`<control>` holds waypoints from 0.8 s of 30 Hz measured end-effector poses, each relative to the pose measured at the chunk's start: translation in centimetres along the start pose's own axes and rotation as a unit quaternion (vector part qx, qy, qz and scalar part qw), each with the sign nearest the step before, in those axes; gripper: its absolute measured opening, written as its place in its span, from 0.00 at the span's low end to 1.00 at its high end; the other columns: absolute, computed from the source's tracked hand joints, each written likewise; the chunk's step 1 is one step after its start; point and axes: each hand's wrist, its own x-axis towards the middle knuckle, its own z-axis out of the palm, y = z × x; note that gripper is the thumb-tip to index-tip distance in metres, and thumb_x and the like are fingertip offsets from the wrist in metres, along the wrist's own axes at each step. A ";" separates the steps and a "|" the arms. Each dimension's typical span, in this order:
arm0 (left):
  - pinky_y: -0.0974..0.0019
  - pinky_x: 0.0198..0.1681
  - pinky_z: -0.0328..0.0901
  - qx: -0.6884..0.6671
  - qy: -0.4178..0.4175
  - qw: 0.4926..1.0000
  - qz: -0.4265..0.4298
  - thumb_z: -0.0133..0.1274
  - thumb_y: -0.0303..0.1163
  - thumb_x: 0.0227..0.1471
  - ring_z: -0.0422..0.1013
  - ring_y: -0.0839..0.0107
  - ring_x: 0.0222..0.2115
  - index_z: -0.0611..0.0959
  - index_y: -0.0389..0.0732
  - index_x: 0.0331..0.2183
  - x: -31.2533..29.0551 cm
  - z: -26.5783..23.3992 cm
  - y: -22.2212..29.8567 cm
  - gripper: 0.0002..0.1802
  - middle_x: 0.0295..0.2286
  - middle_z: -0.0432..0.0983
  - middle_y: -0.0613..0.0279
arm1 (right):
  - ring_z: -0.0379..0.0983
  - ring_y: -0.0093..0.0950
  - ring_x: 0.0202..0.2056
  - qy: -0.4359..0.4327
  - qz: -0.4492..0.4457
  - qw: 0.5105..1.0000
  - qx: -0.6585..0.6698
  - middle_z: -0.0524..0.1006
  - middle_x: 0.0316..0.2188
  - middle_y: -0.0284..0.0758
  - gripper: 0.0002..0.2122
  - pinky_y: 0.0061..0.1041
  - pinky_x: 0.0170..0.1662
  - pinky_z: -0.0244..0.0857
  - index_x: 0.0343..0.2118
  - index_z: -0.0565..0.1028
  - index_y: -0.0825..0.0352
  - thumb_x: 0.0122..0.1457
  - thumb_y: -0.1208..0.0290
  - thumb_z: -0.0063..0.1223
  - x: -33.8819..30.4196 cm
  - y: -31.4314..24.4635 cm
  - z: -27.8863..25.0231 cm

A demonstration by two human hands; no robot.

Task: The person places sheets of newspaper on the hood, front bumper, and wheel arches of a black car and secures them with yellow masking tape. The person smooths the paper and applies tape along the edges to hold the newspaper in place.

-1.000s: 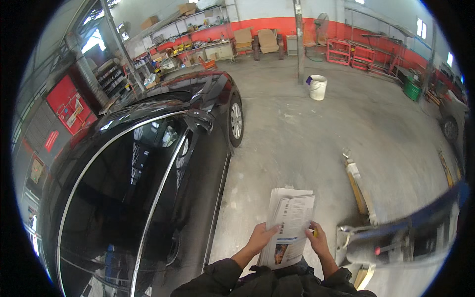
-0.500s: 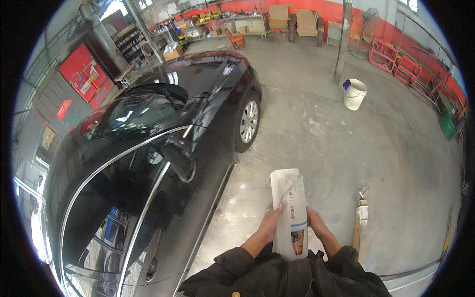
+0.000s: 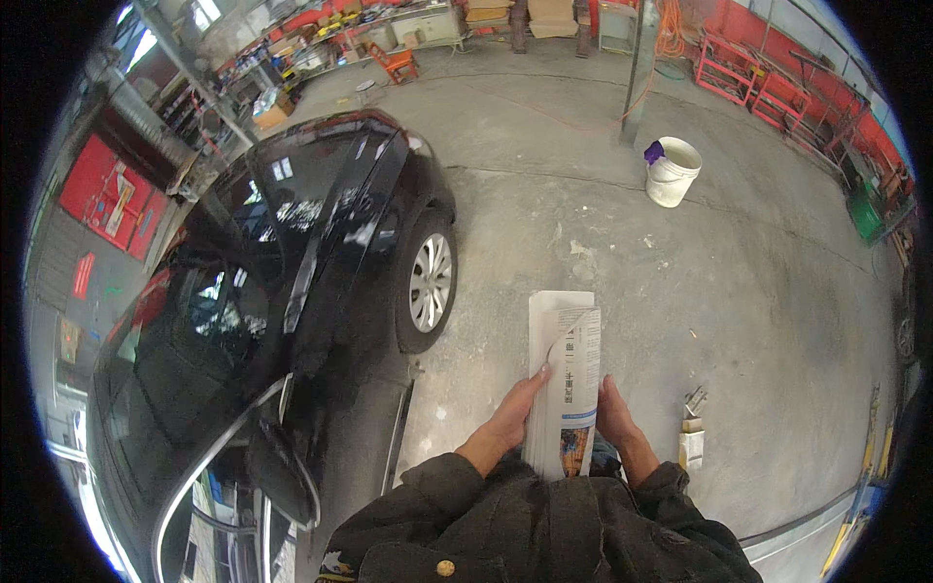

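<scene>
**Folded newspaper [image 3: 580, 384] between two hands**

My left hand [image 3: 513, 415] grasps the newspaper's left side, thumb over the front; my right hand [image 3: 616, 418] lies along its right edge, though whether those fingers grip I cannot tell. Compared with one second earlier, the newspaper, before my dark jacket [image 3: 515, 530], is narrower.

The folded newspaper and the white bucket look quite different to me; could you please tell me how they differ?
The folded newspaper is in the left hand, with the right hand at its right edge, while the bucket stands upright on the floor.
The newspaper is flat-sided; the bucket is round and open-topped.
The newspaper bears dark print and a colour picture; the bucket has something purple at its rim.
Both are mostly whitish.
</scene>
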 end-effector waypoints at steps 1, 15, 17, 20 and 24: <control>0.54 0.58 0.65 -0.015 0.008 1.000 0.010 0.44 0.51 0.67 0.71 0.56 0.54 0.69 0.33 0.60 1.8 0.3 1.3 0.33 0.55 0.72 0.48 | 0.61 0.34 0.65 -0.002 0.013 1.000 0.010 0.66 0.65 0.40 0.35 0.35 0.68 0.49 0.66 0.62 0.70 0.72 0.43 0.23 1.7 -1.1 -0.5; 0.48 0.58 0.66 -0.197 0.205 0.953 0.102 0.45 0.50 0.66 0.72 0.53 0.53 0.71 0.39 0.59 26.4 2.8 18.7 0.30 0.54 0.74 0.49 | 0.64 0.30 0.61 -0.127 0.136 0.981 -0.059 0.69 0.62 0.37 0.29 0.29 0.65 0.54 0.65 0.64 0.69 0.73 0.50 0.36 32.6 -19.7 -9.9; 0.49 0.57 0.67 -0.188 0.230 0.949 0.104 0.44 0.49 0.67 0.72 0.54 0.53 0.72 0.40 0.58 28.9 3.8 21.0 0.28 0.53 0.74 0.50 | 0.64 0.29 0.61 -0.140 0.143 0.977 -0.069 0.70 0.61 0.38 0.29 0.29 0.64 0.55 0.65 0.65 0.69 0.73 0.50 0.36 35.6 -22.2 -10.5; 0.54 0.53 0.69 -0.108 0.296 0.945 0.084 0.46 0.44 0.67 0.75 0.59 0.48 0.75 0.35 0.55 32.6 4.7 22.8 0.25 0.49 0.77 0.52 | 0.64 0.29 0.60 -0.166 0.151 0.972 -0.062 0.70 0.60 0.39 0.29 0.29 0.63 0.57 0.66 0.62 0.69 0.72 0.49 0.37 38.6 -24.6 -11.6; 0.60 0.49 0.71 0.020 0.363 0.928 0.085 0.56 0.35 0.62 0.77 0.66 0.43 0.77 0.31 0.51 36.4 6.0 25.4 0.21 0.45 0.80 0.54 | 0.66 0.31 0.58 -0.130 0.198 0.967 -0.095 0.72 0.56 0.39 0.34 0.31 0.59 0.62 0.67 0.58 0.69 0.69 0.46 0.43 42.5 -29.3 -13.3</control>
